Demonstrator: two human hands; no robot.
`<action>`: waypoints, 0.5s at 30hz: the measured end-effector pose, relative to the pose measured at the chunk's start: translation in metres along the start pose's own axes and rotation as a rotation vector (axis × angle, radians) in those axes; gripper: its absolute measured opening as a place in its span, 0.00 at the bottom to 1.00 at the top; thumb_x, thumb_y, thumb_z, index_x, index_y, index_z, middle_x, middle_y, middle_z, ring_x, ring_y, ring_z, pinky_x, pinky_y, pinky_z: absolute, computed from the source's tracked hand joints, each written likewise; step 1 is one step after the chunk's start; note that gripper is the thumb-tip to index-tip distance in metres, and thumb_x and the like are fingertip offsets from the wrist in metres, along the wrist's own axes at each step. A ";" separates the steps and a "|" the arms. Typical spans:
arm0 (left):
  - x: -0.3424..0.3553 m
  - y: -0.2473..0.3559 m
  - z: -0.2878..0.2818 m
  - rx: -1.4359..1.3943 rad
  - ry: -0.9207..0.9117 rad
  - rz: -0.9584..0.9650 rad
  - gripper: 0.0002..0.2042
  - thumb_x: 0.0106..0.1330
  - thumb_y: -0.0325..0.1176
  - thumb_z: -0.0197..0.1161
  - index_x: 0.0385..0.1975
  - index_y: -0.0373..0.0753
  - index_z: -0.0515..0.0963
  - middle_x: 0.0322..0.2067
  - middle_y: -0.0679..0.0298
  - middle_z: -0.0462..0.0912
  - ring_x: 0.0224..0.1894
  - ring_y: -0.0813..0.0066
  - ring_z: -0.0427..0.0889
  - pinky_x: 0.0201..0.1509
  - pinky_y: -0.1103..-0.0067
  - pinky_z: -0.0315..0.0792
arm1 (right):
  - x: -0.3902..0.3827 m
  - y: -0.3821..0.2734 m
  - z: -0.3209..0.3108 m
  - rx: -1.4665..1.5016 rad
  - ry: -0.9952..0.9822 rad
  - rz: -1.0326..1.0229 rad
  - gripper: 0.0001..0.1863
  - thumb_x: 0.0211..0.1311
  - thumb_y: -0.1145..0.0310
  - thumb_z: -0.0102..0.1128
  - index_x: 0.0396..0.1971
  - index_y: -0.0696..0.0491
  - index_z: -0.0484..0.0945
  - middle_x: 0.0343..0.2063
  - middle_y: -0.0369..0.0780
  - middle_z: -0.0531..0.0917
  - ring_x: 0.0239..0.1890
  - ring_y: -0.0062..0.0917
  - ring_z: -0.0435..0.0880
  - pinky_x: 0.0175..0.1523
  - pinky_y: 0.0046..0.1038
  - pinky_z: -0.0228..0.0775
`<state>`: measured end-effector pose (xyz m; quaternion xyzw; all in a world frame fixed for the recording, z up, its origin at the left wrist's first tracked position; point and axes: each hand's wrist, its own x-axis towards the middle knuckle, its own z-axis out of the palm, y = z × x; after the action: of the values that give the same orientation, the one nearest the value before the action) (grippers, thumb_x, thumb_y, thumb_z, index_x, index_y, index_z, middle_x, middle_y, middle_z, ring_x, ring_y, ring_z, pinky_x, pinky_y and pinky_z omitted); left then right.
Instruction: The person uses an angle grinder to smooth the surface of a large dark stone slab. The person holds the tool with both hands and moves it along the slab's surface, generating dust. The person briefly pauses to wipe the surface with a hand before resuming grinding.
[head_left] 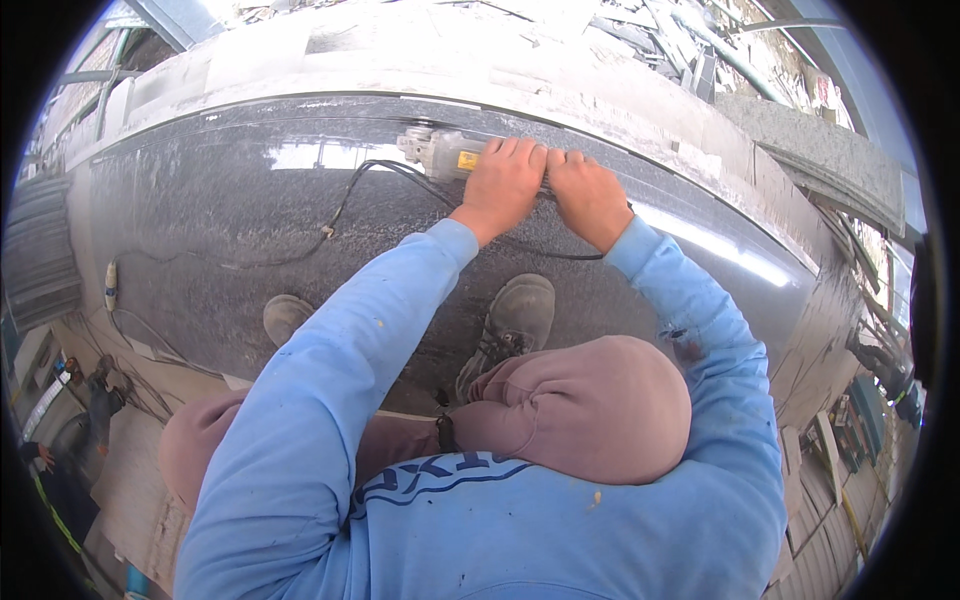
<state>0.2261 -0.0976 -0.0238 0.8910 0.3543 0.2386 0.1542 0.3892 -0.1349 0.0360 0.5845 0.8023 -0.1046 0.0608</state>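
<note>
Both my hands grip a pale grey angle grinder [434, 152] with a yellow label, lying sideways along the far edge of a dark, glossy speckled stone slab [200, 200]. My left hand [500, 185] is wrapped over the grinder's body behind its head. My right hand [587, 198] is closed on its rear part, just right of the left one. The grinder's disc is mostly hidden. A black cable [352, 190] loops from the grinder across the slab to a connector [111, 285] at the left. My shoes [515, 310] rest on the slab beneath me.
A pale ledge [260, 70] runs beyond the slab, with broken debris [660, 35] behind it. Stacked stone pieces [830, 170] are at the right, ridged sheets [40, 250] at the left. Parts of other people [65, 480] show at the lower left and at the right rim [900, 390].
</note>
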 end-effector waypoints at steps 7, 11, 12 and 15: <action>-0.005 -0.018 -0.006 0.043 -0.043 0.002 0.12 0.57 0.27 0.63 0.41 0.38 0.77 0.38 0.61 0.79 0.45 0.63 0.79 0.51 0.67 0.70 | 0.020 -0.009 0.017 0.027 0.004 -0.001 0.10 0.60 0.77 0.60 0.40 0.61 0.75 0.34 0.50 0.85 0.37 0.41 0.89 0.38 0.34 0.84; -0.010 -0.029 -0.006 0.054 -0.077 -0.023 0.21 0.46 0.25 0.70 0.43 0.39 0.75 0.40 0.60 0.78 0.46 0.60 0.79 0.53 0.66 0.70 | 0.030 -0.016 0.023 0.038 -0.030 0.030 0.12 0.59 0.78 0.60 0.42 0.61 0.73 0.36 0.51 0.84 0.40 0.43 0.89 0.40 0.37 0.84; -0.010 -0.028 -0.005 0.068 -0.081 -0.026 0.21 0.46 0.25 0.70 0.43 0.39 0.75 0.40 0.60 0.78 0.46 0.60 0.79 0.53 0.66 0.70 | 0.029 -0.015 0.021 0.048 -0.019 0.016 0.11 0.59 0.78 0.60 0.42 0.62 0.74 0.36 0.51 0.84 0.39 0.42 0.89 0.39 0.36 0.85; -0.005 -0.018 -0.007 0.039 -0.056 -0.008 0.21 0.46 0.24 0.70 0.42 0.39 0.75 0.39 0.60 0.78 0.45 0.60 0.79 0.51 0.66 0.70 | 0.017 -0.011 0.005 0.052 -0.020 0.004 0.12 0.60 0.77 0.61 0.42 0.62 0.74 0.36 0.51 0.85 0.39 0.41 0.89 0.38 0.35 0.85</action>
<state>0.2094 -0.0875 -0.0277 0.8987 0.3580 0.2060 0.1473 0.3736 -0.1231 0.0280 0.5863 0.7976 -0.1313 0.0538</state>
